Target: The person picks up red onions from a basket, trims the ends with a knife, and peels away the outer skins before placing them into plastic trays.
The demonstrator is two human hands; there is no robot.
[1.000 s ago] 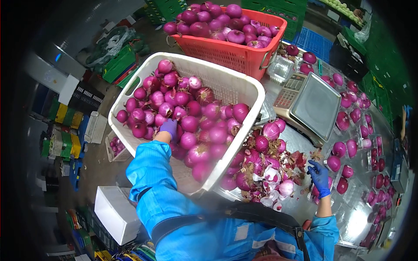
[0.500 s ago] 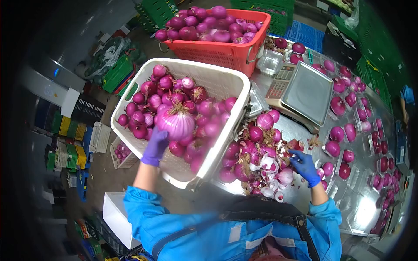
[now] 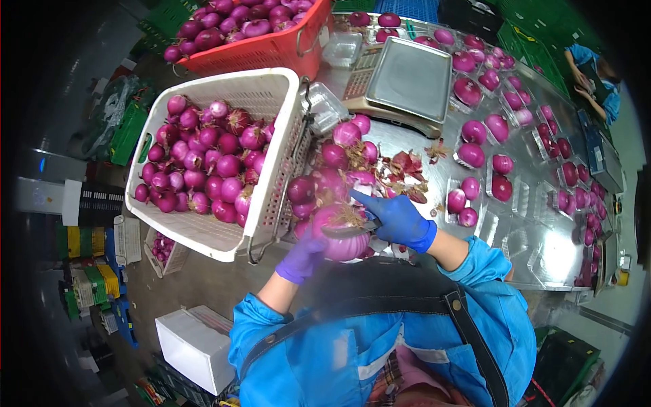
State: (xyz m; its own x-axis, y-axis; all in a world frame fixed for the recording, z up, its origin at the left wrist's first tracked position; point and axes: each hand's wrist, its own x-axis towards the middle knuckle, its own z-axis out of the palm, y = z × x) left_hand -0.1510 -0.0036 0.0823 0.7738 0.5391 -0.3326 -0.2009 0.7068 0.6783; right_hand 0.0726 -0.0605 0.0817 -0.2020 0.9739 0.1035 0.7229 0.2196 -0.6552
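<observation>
From the head camera I see the left hand (image 3: 303,259) cupping a large onion (image 3: 347,249) above the desk (image 3: 397,140)'s near edge, tufted end upward, round body. The right hand (image 3: 401,221) grips a knife (image 3: 339,233), blade pointing left across it. The scale (image 3: 412,74)'s key markings are too small to read.

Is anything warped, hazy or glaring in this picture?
Head view: the metal table looks bowed inside dark rounded corners; head view: haze softens the red onion at the left hand; head view: white glare on the table's lower right.
</observation>
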